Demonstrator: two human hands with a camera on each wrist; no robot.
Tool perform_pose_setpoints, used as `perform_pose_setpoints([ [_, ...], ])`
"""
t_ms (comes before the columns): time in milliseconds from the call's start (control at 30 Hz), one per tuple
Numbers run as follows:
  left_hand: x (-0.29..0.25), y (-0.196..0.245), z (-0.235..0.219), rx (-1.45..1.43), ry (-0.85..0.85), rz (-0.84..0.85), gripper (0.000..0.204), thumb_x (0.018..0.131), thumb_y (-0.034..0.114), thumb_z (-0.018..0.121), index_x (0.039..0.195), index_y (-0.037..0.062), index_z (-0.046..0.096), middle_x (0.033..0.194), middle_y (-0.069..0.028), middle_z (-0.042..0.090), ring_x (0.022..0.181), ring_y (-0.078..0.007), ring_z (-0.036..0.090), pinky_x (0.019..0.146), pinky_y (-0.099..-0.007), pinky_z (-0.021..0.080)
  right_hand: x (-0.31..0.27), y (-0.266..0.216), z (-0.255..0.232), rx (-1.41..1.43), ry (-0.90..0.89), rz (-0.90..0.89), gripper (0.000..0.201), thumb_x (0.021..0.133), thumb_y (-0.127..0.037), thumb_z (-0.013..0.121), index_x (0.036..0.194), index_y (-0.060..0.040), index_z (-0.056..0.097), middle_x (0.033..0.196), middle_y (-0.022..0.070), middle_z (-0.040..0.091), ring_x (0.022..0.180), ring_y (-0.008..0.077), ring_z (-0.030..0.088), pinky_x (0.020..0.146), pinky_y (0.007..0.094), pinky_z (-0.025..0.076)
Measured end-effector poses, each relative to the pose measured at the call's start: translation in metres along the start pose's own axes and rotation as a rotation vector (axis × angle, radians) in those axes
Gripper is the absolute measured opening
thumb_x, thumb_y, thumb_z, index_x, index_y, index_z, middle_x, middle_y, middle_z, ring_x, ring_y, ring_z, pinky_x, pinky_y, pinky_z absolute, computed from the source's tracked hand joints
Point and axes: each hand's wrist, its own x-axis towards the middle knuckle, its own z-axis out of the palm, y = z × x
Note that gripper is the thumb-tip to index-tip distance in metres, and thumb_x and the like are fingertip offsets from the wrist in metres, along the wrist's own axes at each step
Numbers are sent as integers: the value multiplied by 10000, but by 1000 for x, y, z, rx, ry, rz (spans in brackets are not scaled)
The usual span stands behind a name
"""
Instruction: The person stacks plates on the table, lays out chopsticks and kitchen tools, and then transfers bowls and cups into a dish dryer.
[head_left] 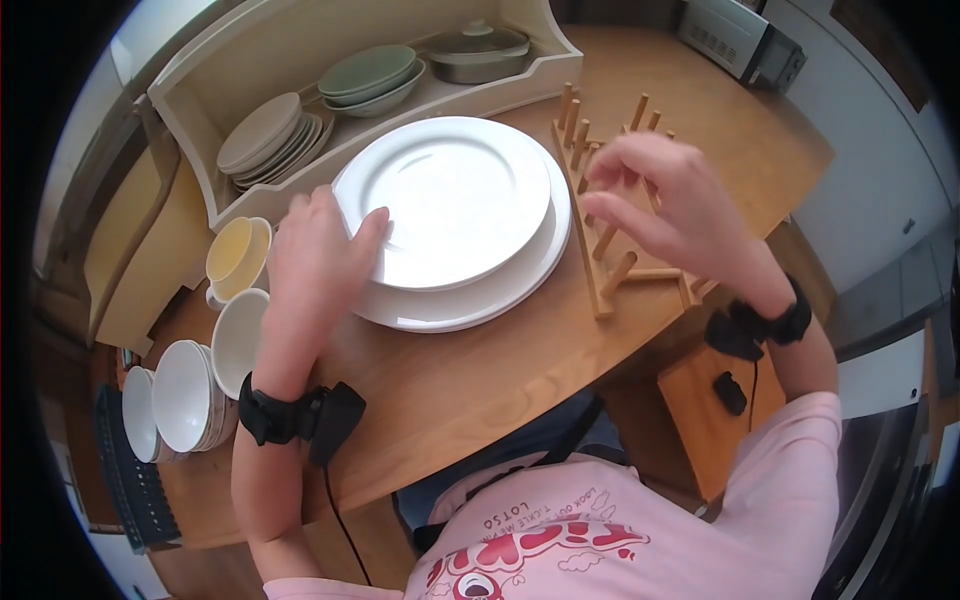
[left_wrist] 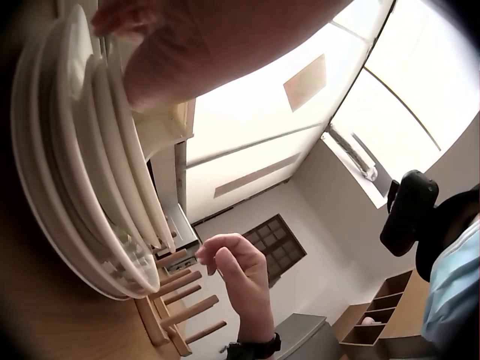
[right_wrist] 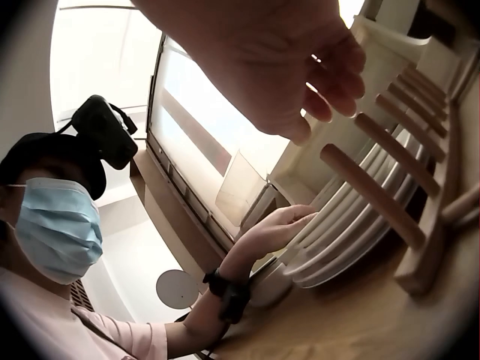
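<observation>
A stack of white plates sits on the wooden table, the smaller upper plates offset from the larger ones below. My left hand holds the left rim of the stack, thumb over the top plate and fingers down its outer side. In the right wrist view the same hand lies at the plates' edge. Over a wooden peg rack to the right of the stack hovers my right hand, its loosely bent fingers apart from the thumb and nothing between them. The right wrist view shows these fingers above the rack's pegs.
Behind the plates stands a cream shelf with small plates, green bowls and a lidded pot. White bowls and cups line the table's left side. A microwave is at the far right.
</observation>
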Motion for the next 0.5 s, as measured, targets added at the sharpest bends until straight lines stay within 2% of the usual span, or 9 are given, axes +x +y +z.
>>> perform_pose_setpoints([
  [33, 1, -1, 0, 6, -3, 5, 508, 829, 375, 647, 1014, -92, 573, 992, -261, 605, 942, -400, 602, 825, -455, 482, 8, 7, 3, -28, -35, -29, 291, 818, -267, 680, 889, 10, 624, 724, 119, 610, 761, 279, 593, 723, 366, 476],
  [100, 5, -1, -1, -23, -84, -38, 516, 825, 399, 639, 965, -94, 579, 917, -278, 636, 889, -408, 628, 814, -457, 488, 20, 22, 15, -57, -42, -42, 293, 831, -280, 666, 859, 8, 622, 747, 128, 606, 779, 267, 576, 729, 357, 458],
  [167, 3, 1, -1, -17, -67, -38, 515, 822, 397, 640, 959, -96, 579, 905, -282, 641, 884, -408, 634, 808, -460, 491, 39, 27, 23, -89, -49, -56, 301, 845, -292, 652, 830, 7, 620, 770, 136, 603, 796, 254, 560, 734, 348, 440],
  [233, 3, 1, -1, -18, -45, -40, 515, 819, 395, 642, 954, -98, 579, 893, -287, 646, 879, -408, 640, 802, -462, 493, 61, 25, 29, -305, -470, 192, 376, 842, -332, 646, 753, 32, 618, 705, 159, 601, 727, 265, 577, 704, 358, 462],
  [267, 3, 0, 1, -35, -29, -39, 508, 817, 388, 645, 944, -99, 580, 892, -288, 645, 875, -410, 641, 797, -462, 495, 66, 21, 32, -306, -469, 193, 376, 842, -332, 646, 753, 32, 618, 705, 159, 601, 727, 265, 577, 704, 358, 462],
  [333, 2, -1, 2, -51, -13, -39, 500, 816, 382, 648, 933, -100, 580, 891, -290, 645, 871, -412, 642, 793, -462, 498, 72, 17, 35, -210, -551, 334, 463, 814, -388, 665, 685, 53, 607, 609, 158, 573, 626, 269, 581, 629, 364, 479],
  [367, 3, -1, 2, -81, -21, -57, 502, 814, 376, 652, 941, -104, 580, 893, -289, 648, 870, -406, 647, 792, -454, 501, 73, 19, 38, -210, -553, 332, 463, 814, -388, 665, 685, 53, 607, 609, 158, 573, 626, 269, 581, 629, 364, 479],
  [433, 4, -1, 0, -113, -28, -80, 503, 812, 370, 655, 949, -108, 579, 895, -287, 650, 869, -401, 652, 791, -446, 505, 77, 26, 42, -186, -531, 350, 515, 778, -451, 687, 689, 53, 627, 546, 132, 552, 554, 250, 574, 554, 361, 479],
  [500, 7, -3, -2, -280, -44, -129, 517, 806, 342, 668, 1006, -124, 566, 898, -285, 654, 883, -385, 658, 794, -423, 510, 81, 27, 42, -154, -560, 394, 518, 772, -465, 691, 699, 45, 637, 559, 125, 556, 567, 234, 575, 546, 346, 475],
])
